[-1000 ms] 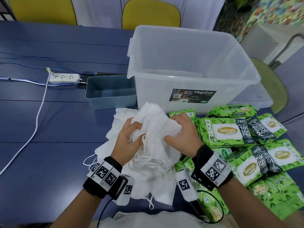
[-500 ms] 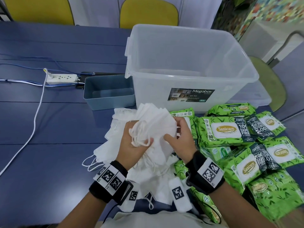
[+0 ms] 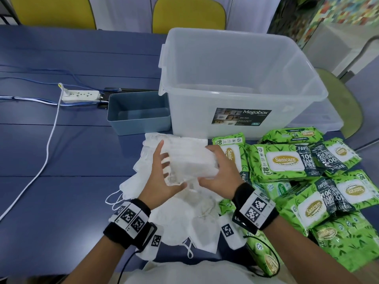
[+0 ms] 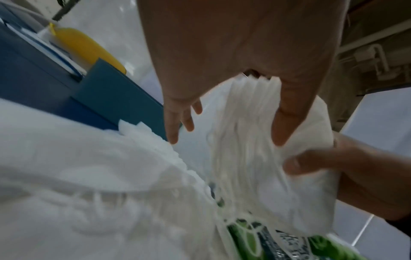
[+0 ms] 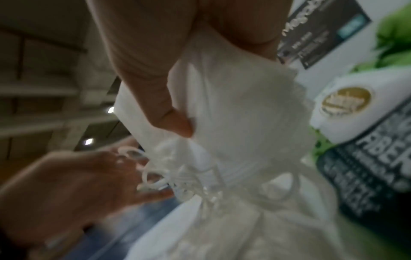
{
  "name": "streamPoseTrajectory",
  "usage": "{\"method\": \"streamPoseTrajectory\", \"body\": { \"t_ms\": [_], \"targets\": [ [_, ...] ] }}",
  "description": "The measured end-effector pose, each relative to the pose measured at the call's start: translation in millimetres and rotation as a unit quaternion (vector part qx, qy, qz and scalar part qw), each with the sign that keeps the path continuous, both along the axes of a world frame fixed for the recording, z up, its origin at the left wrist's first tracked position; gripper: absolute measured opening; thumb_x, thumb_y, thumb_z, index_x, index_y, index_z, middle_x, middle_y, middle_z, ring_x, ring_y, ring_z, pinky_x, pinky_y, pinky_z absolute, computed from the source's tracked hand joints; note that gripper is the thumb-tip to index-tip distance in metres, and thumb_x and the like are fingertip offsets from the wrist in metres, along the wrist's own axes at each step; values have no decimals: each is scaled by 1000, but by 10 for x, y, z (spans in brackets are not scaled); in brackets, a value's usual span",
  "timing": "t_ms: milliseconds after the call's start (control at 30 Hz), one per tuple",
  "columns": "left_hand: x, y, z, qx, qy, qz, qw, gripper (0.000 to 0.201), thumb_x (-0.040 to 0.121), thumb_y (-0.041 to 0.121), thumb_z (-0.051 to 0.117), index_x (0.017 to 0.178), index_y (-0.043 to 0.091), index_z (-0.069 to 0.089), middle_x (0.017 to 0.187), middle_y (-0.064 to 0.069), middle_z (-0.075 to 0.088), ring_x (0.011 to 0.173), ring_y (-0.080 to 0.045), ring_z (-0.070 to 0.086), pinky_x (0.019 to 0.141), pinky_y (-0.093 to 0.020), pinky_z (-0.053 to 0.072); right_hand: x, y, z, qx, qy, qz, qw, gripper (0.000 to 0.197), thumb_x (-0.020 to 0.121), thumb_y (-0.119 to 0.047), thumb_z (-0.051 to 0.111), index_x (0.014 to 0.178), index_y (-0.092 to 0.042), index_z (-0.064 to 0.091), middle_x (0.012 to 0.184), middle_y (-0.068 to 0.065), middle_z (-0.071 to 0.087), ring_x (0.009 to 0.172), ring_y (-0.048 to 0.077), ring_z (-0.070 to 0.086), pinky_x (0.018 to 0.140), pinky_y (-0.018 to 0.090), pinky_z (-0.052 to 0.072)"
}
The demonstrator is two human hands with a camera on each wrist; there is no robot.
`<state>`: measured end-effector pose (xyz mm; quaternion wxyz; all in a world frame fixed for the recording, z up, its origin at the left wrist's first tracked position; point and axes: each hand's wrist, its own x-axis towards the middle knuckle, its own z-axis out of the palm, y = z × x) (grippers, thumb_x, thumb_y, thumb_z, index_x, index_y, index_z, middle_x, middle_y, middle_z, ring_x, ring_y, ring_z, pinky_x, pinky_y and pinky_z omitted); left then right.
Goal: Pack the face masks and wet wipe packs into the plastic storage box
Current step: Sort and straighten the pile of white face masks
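A blue surface point(image 3: 61, 156) carries everything. The right hand point(image 3: 220, 171) has its fingers point(image 3: 212, 149) curled round a stack of face masks point(image 3: 190, 158). The left hand point(image 3: 162, 177) is spread, its thumb under the stack's end. The stack's long axis runs left to right. The storage box point(image 3: 242, 83) stands just beyond, open. The left wrist view shows the stack's layered edges; the head view shows the wipe packs point(image 3: 287, 162) to its right.
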<state>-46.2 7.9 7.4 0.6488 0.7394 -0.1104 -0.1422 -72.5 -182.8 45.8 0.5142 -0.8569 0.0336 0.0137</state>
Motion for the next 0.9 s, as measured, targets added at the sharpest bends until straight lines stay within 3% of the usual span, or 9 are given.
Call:
{"method": "streamPoseTrajectory", "body": {
  "t_ms": [67, 133, 267, 367, 467, 600, 733, 833, 900],
  "targets": [
    [20, 98, 0, 69, -26, -16, 997, 122, 50, 42, 78, 140, 51, -4, 149, 8, 18, 135, -8, 30, 105, -25, 33, 43, 1, -32, -124, -20, 52, 991, 64, 67, -11, 71, 123, -23, 44, 105, -2, 57, 94, 17, 56, 80, 27, 46],
    [37, 144, 5, 117, -62, -30, 991, 122, 49, 47, 75, 137, 49, -10, 151, 13, 4, 142, -10, 12, 112, -29, 20, 108, 9, -108, -222, -19, 98, 970, 66, 67, -13, 68, 127, -21, 41, 114, 4, 55, 103, 26, 51, 86, 36, 44],
    [65, 8, -124, 210, -98, -62, 971, 128, 56, 35, 87, 138, 49, -10, 157, 10, -2, 145, -8, -2, 118, -35, 13, 195, 167, -296, -335, 6, 144, 931, 71, 71, -17, 65, 133, -25, 33, 120, 1, 53, 108, 25, 47, 94, 40, 35],
    [92, -87, -308, 184, -59, -4, 981, 123, 55, 37, 84, 146, 37, 2, 151, 2, 20, 141, -20, 20, 115, -47, 25, 213, 223, -442, -311, 7, 134, 941, 72, 69, -22, 69, 133, -23, 37, 126, -1, 50, 113, 24, 45, 95, 39, 32],
    [89, -75, -417, 146, -7, 15, 989, 124, 49, 47, 76, 148, 29, 3, 144, 1, 28, 135, -20, 32, 112, -46, 31, 203, 93, -565, -275, -4, 107, 955, 84, 62, -25, 72, 137, -24, 35, 132, 0, 44, 119, 23, 41, 101, 41, 32],
    [102, -93, -449, 243, -41, -8, 969, 126, 48, 59, 68, 150, 14, 8, 150, -5, 19, 143, -27, 15, 116, -50, 20, 200, -26, -635, -229, -30, 79, 970, 102, 53, -29, 77, 141, -27, 24, 134, 6, 35, 124, 26, 35, 105, 47, 34],
    [139, -158, -312, 332, -76, -12, 940, 129, 49, 74, 56, 150, 15, 3, 156, 1, 4, 146, -17, -8, 116, -50, -3, 215, -18, -664, -219, -44, 69, 972, 106, 54, -40, 77, 142, -27, 20, 139, 8, 32, 128, 28, 31, 108, 48, 30],
    [144, -242, -247, 329, -87, -24, 940, 122, 62, 58, 75, 150, 16, 2, 157, 0, 9, 146, -18, 1, 118, -48, -1, 225, -23, -662, -265, -35, 72, 961, 110, 55, -54, 68, 145, -32, 9, 143, 6, 29, 133, 27, 27, 110, 47, 26],
    [155, -260, -231, 305, -67, -9, 950, 117, 67, 45, 80, 151, 18, 3, 155, -5, 17, 143, -22, 12, 118, -50, 9, 237, -61, -654, -296, -18, 67, 953, 114, 55, -57, 68, 146, -34, 3, 146, 5, 26, 136, 27, 23, 111, 49, 23]
  ]
}}
